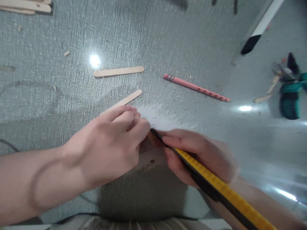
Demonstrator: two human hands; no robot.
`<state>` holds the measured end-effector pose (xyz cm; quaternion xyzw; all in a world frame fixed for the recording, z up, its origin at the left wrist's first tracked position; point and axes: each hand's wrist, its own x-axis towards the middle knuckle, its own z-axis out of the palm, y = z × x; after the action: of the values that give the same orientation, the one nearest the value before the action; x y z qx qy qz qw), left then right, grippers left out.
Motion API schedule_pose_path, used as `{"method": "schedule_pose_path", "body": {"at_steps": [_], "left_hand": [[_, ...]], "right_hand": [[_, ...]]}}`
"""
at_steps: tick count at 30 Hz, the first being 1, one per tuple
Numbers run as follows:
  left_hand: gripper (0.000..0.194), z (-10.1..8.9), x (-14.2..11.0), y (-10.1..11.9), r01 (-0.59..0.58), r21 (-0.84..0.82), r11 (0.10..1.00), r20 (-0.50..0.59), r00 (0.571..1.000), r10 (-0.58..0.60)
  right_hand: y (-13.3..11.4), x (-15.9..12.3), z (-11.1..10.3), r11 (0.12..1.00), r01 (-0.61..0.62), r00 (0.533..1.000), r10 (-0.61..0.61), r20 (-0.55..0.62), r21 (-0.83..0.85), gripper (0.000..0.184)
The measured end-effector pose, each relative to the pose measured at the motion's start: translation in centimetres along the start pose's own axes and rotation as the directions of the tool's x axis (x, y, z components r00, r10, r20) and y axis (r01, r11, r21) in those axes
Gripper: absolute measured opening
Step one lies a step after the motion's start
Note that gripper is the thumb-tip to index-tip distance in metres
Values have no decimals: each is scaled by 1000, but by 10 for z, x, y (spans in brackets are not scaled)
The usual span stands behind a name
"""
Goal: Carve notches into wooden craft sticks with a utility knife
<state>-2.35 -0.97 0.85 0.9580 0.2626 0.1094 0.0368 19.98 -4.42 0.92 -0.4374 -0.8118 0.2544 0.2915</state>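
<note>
My left hand (112,143) is closed, fingers curled and pressed together over the table. From under its fingertips a small brown edge of a wooden craft stick (153,138) shows; the rest is hidden. My right hand (199,153) grips a long yellow-and-black utility knife (216,183) that slants down to the right. Its dark tip reaches the fingers of my left hand, beside the brown edge. Another craft stick (128,97) lies just beyond my left hand, partly covered by it. Farther off rests a whole craft stick (120,71).
A pink pencil (196,88) lies beyond my right hand. Teal-and-black handled pliers (290,95) and a broken stick (270,91) are at the right, below a white-and-black marker-like object (260,30). More craft sticks (26,6) lie at the far left. Pale dust (160,118) and wood chips dot the grey table.
</note>
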Motion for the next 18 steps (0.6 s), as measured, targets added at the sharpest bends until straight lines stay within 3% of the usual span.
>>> {"method": "schedule_pose_path", "body": {"at_steps": [7,13,18], "left_hand": [[20,3,1,-3,-8,-64,998,-76,997,3],[27,1,-6,9,146,-234,961,-67,984,-166],[15,-4,-6,-1,84,-368,926,-47,993,-109]], "right_hand": [[6,-8,-4,994,-86,996,86,3,69,32],[8,-17,-4,961,-215,949,248,-195,175,39],[1,-13,-5,961,-257,948,272,-164,104,31]]}}
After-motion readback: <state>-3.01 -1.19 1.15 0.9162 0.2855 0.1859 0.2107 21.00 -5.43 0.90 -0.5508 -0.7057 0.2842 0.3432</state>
